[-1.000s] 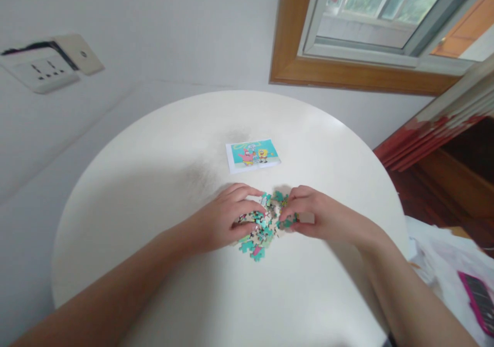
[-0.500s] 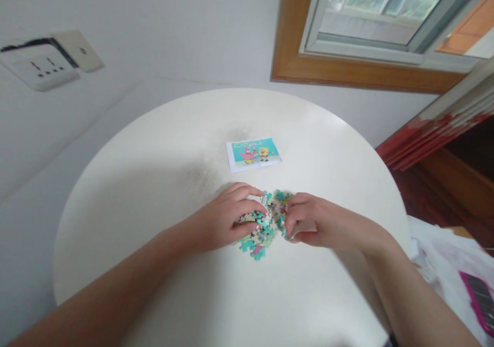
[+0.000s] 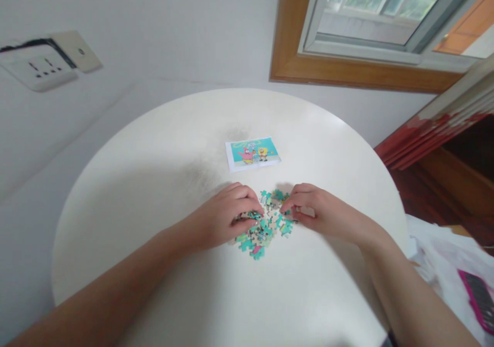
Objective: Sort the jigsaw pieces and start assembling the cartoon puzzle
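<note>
A heap of small jigsaw puzzle pieces (image 3: 266,229), mostly teal with cream, yellow and pink bits, lies loose between my two hands. My left hand (image 3: 233,211) is curled over the heap's left side, its thumb and fingers around several pieces. At the upper right of the heap is my right hand (image 3: 309,205), with bent fingers and its fingertips closed on a puzzle piece that they mostly hide. Beyond the hands lies a picture card (image 3: 253,153) with pink and yellow cartoon figures on teal.
The round white table (image 3: 162,146) stands against a white wall. A wall socket (image 3: 44,68) is at left and a wood-framed window (image 3: 366,69) at upper right. A pink-edged phone (image 3: 478,298) rests on white plastic at the right.
My right hand has shifted slightly up and left, uncovering teal pieces at the heap's right edge. My left hand has curled in a little and stays over the heap.
</note>
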`<state>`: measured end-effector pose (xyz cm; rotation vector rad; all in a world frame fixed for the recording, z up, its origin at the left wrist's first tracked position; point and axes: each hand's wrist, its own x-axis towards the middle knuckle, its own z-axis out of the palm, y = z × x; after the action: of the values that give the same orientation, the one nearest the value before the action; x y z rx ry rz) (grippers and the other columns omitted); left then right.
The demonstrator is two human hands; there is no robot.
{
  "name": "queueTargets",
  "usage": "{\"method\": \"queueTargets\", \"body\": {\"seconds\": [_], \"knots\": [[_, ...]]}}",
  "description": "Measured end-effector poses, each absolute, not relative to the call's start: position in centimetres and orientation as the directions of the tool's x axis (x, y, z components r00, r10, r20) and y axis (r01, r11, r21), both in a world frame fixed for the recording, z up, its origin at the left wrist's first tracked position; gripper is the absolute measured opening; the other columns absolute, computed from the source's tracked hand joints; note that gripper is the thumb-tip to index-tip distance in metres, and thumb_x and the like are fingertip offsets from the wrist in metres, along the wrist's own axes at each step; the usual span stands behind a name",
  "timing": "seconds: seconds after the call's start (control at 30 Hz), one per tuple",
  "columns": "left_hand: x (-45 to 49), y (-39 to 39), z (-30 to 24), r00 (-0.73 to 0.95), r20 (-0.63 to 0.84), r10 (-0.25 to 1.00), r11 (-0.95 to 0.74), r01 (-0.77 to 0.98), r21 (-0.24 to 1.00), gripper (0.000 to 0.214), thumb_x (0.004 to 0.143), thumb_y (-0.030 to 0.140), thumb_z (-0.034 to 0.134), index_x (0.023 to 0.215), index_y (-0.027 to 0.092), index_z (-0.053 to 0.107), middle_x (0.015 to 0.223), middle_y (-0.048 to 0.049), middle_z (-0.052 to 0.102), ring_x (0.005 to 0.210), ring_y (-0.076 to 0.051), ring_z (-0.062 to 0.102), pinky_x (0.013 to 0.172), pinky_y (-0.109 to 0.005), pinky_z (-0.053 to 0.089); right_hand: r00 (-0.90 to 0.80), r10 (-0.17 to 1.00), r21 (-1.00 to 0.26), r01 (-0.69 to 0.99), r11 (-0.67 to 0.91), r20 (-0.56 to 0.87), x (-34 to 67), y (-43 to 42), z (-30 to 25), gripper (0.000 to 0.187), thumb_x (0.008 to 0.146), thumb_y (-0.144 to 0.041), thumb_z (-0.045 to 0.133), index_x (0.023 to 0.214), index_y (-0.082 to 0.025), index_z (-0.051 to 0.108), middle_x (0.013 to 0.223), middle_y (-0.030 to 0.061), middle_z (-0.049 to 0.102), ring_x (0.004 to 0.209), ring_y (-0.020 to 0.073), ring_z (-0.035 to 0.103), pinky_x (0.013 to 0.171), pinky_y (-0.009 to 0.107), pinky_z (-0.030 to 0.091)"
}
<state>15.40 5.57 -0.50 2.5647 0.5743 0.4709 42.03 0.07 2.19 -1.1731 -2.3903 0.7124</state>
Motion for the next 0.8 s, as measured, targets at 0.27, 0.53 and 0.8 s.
{"method": "queueTargets", "body": {"seconds": [0.27,0.53,0.8], "knots": [[15.5,5.8,-0.3,0.858,0.200,0.472,-0.770,0.291,0.568,0.020,0.095,0.021,0.052,0.098,0.019,0.071,0.091,-0.0047,0.067,0.084,-0.017,0.062,0.076,-0.026,0.045,-0.629,0.768,-0.622,0.557,0.550,0.116,40.7,-0.4,2.1,0.025,0.085,-0.009,0.067,0.106,-0.022,0.072,0.100,0.0056,0.065,0.097,0.0191,0.060,0.087,0.032,0.049],[14.6,6.2,0.0,0.813,0.159,0.560,-0.712,0.375,0.594,0.022,0.095,0.021,0.051,0.105,0.019,0.070,0.093,-0.0040,0.069,0.085,-0.017,0.063,0.078,-0.027,0.047,-0.649,0.750,-0.569,0.571,0.591,0.127,40.1,-0.3,1.6,0.018,0.083,-0.023,0.077,0.100,-0.019,0.073,0.096,0.0056,0.064,0.091,0.0181,0.059,0.082,0.030,0.047],[14.0,6.2,0.7,0.804,0.224,0.550,-0.748,0.356,0.561,0.020,0.096,0.022,0.050,0.104,0.019,0.069,0.094,-0.0031,0.070,0.089,-0.017,0.064,0.082,-0.028,0.047,-0.671,0.724,-0.596,0.520,0.612,0.159,40.2,-0.2,1.6,0.012,0.089,-0.025,0.070,0.099,-0.018,0.073,0.096,0.0072,0.067,0.090,0.0176,0.061,0.081,0.029,0.048]]}}
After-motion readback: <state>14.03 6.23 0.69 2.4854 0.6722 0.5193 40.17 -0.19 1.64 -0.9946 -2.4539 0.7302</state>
